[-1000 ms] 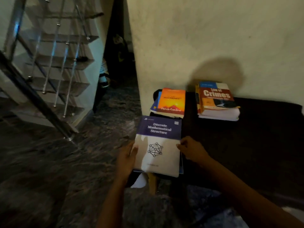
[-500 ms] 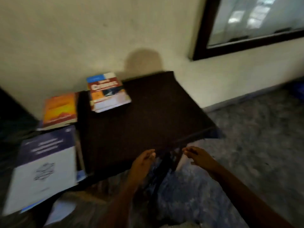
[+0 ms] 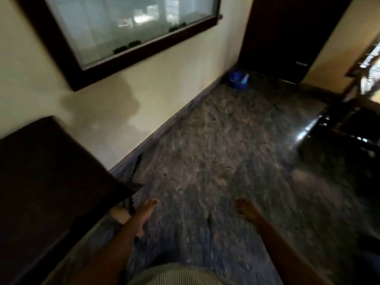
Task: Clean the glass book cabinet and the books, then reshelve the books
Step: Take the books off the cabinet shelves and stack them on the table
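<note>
The left hand (image 3: 146, 212) is released, fingers straight and holding nothing, low at about 7 o'clock in the view. The right hand (image 3: 245, 209) at about 5 o'clock looks loose and empty too, though blur hides the fingertips. Both hang over the mottled stone floor (image 3: 205, 151). Just beside the left hand, toward 8 o'clock, is the corner of a dark bench (image 3: 51, 182), and the part in view shows no books. The glass cabinet (image 3: 123, 27) is mounted on the wall up at 11 o'clock, well apart from both hands, its pane set in a dark wooden frame (image 3: 144, 50). Far off at 1 o'clock a blue bucket (image 3: 238, 79) sits on the floor near a dark door (image 3: 287, 33). The pane is probably smooth, stiff and breakable, so it would want flat, light wiping, with any steadying grip on the frame, not the glass. The books would likely be firm and fairly heavy, best held by the spine edge, but none is in sight here.
</note>
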